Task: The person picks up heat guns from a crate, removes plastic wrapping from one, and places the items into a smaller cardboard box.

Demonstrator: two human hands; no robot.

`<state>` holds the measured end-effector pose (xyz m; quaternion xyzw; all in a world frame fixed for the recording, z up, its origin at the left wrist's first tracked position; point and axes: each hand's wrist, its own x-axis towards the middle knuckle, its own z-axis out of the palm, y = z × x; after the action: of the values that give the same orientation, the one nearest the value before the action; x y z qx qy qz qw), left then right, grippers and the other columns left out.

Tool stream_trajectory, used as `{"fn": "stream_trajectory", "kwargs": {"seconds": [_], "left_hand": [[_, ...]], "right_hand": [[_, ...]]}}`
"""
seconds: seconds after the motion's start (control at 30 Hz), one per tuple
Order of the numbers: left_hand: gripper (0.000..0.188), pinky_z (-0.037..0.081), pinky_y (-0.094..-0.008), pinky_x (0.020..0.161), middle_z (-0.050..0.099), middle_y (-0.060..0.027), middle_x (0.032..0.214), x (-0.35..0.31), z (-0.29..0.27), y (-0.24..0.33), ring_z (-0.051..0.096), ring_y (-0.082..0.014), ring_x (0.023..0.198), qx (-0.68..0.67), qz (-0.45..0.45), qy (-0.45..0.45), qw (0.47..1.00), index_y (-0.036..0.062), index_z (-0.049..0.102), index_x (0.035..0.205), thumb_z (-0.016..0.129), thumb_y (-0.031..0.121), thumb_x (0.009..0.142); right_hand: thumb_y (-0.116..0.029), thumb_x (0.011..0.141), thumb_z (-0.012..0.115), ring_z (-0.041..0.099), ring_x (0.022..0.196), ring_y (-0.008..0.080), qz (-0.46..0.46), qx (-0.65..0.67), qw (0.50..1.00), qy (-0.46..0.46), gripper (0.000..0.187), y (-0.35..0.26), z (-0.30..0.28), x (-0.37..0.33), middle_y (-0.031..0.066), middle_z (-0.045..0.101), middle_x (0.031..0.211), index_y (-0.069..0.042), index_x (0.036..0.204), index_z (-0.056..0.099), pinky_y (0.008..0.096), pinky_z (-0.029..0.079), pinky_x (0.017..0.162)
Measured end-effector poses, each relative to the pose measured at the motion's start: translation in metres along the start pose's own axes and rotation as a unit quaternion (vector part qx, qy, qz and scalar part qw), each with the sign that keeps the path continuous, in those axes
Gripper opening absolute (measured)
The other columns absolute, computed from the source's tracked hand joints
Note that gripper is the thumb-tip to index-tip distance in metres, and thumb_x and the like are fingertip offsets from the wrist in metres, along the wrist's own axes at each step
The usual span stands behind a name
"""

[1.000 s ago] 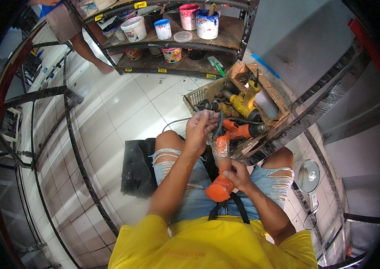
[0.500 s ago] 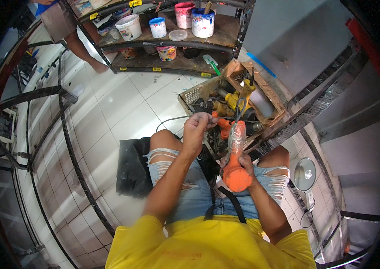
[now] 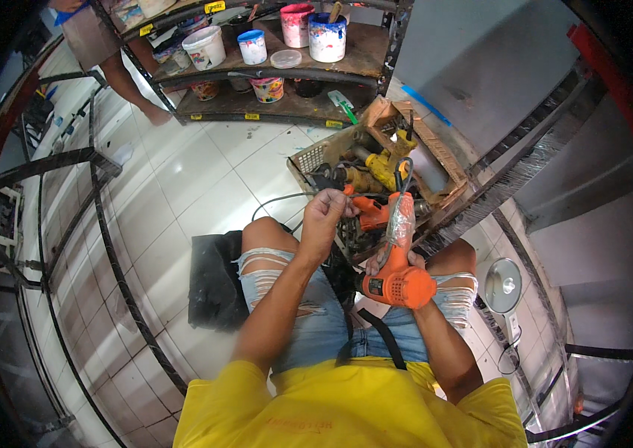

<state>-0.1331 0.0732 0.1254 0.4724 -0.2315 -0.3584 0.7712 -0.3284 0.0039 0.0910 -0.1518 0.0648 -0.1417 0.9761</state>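
Observation:
My right hand point(image 3: 415, 260) grips an orange heat gun point(image 3: 407, 287) above my lap, near where its handle meets the body. The rounded vented end faces right and the dark nose points left. Clear tape wraps the handle, which points away from me with a dark cord at its end. My left hand point(image 3: 323, 213) is raised over my left knee with its fingers pinched; whatever is in them cannot be made out. Just beyond those fingers is another orange tool point(image 3: 370, 212), at the near side of a crate point(image 3: 309, 158) of tools.
A shelf point(image 3: 257, 75) with several paint-stained tubs stands ahead. The crate also holds a yellow tool point(image 3: 386, 170). A dark cable point(image 3: 279, 198) runs left of it. Beside my right knee lies a round white-handled device point(image 3: 504, 287). Another person's leg point(image 3: 133, 88) shows at far left.
The heat gun has turned in my right hand, so its side and dark nose now show and its rounded end has swung right. My left hand stays pinched at about the same place.

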Motion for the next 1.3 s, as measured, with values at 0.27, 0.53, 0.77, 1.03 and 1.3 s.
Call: {"fn": "stream_trajectory", "kwargs": {"seconds": [0.27,0.53,0.77,1.03,1.3], "left_hand": [[0.021,0.042,-0.0263,0.071,0.056,-0.0024,0.074,-0.001,-0.004,-0.006,0.056,-0.0129,0.075,-0.005,0.004,-0.051,0.999,0.0053,0.054,0.086,0.054,0.024,0.097],[0.021,0.043,-0.0258,0.067,0.060,-0.0037,0.078,-0.002,-0.010,-0.009,0.059,-0.0132,0.077,-0.011,-0.018,-0.082,0.996,0.0039,0.056,0.089,0.057,0.024,0.096],[0.022,0.043,-0.0238,0.064,0.061,-0.0036,0.076,-0.004,-0.002,-0.009,0.059,-0.0120,0.071,0.037,-0.011,-0.064,0.997,0.0029,0.058,0.090,0.057,0.024,0.096],[0.021,0.042,-0.0216,0.058,0.063,-0.0046,0.081,-0.003,-0.001,-0.015,0.056,-0.0096,0.065,0.052,0.015,-0.075,0.996,0.0025,0.059,0.091,0.056,0.023,0.096],[0.022,0.045,-0.0242,0.063,0.061,-0.0045,0.074,-0.005,0.001,-0.010,0.058,-0.0121,0.068,0.051,0.021,-0.086,0.995,0.0003,0.059,0.093,0.054,0.021,0.097]], "right_hand": [[-0.042,0.087,0.057,0.061,0.084,0.0299,0.011,0.012,1.000,-0.011,0.048,-0.005,0.005,0.001,0.0202,0.061,0.089,0.003,0.103,0.055,0.0387,0.052,0.073],[-0.041,0.087,0.057,0.061,0.084,0.0295,0.018,0.015,1.000,-0.019,0.047,-0.008,0.008,0.002,0.0198,0.061,0.089,0.003,0.103,0.056,0.0383,0.052,0.073],[-0.041,0.087,0.057,0.061,0.083,0.0291,0.021,0.013,0.999,-0.024,0.047,-0.008,0.013,0.005,0.0194,0.061,0.089,0.003,0.102,0.056,0.0379,0.052,0.073],[-0.041,0.087,0.057,0.061,0.083,0.0288,0.024,0.018,0.999,-0.037,0.046,-0.009,0.018,0.007,0.0190,0.062,0.089,0.003,0.102,0.056,0.0374,0.052,0.073],[-0.040,0.087,0.057,0.061,0.083,0.0284,0.020,0.023,0.999,-0.040,0.046,-0.010,0.020,0.005,0.0186,0.062,0.089,0.003,0.102,0.057,0.0369,0.052,0.073]]}}
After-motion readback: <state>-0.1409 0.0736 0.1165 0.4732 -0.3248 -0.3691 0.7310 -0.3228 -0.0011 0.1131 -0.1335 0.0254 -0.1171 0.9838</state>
